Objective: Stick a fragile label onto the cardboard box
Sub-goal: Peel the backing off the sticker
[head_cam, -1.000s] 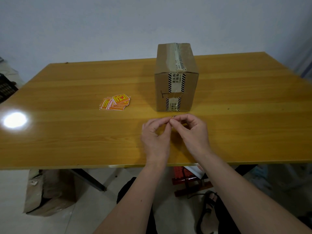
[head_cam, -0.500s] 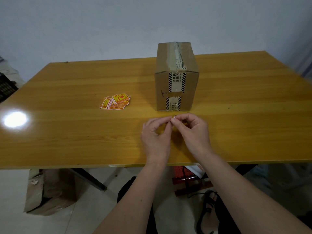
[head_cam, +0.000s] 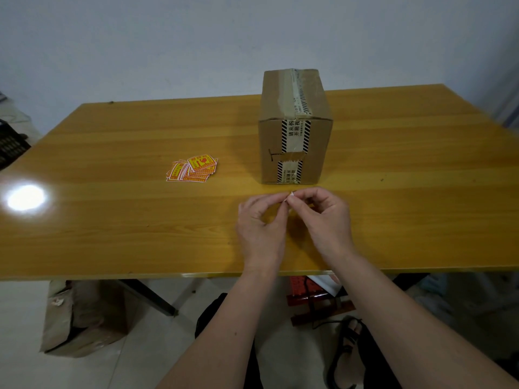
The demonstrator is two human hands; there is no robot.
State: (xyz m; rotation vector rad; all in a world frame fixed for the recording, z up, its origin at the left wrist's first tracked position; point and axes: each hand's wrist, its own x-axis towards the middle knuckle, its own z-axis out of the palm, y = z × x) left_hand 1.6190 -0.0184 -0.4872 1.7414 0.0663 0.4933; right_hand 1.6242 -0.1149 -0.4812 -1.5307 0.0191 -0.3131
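A brown cardboard box (head_cam: 295, 130) sealed with striped tape stands upright in the middle of the wooden table (head_cam: 112, 220). Just in front of it, my left hand (head_cam: 262, 228) and my right hand (head_cam: 323, 220) meet fingertip to fingertip, both pinching one small fragile label (head_cam: 291, 195). Only a white corner of it shows above the fingers; the rest is hidden between them. A loose pile of several red and yellow fragile labels (head_cam: 193, 169) lies on the table to the left of the box.
The table's near edge runs just under my wrists. Below it on the floor are a crumpled cardboard box (head_cam: 81, 318) at the left and a red stool (head_cam: 309, 290) under the table. A dark crate (head_cam: 11, 144) sits off the far left edge.
My hands stay pinched together in front of the box. The fingertips have shifted slightly and a white corner of the label now sticks up between them.
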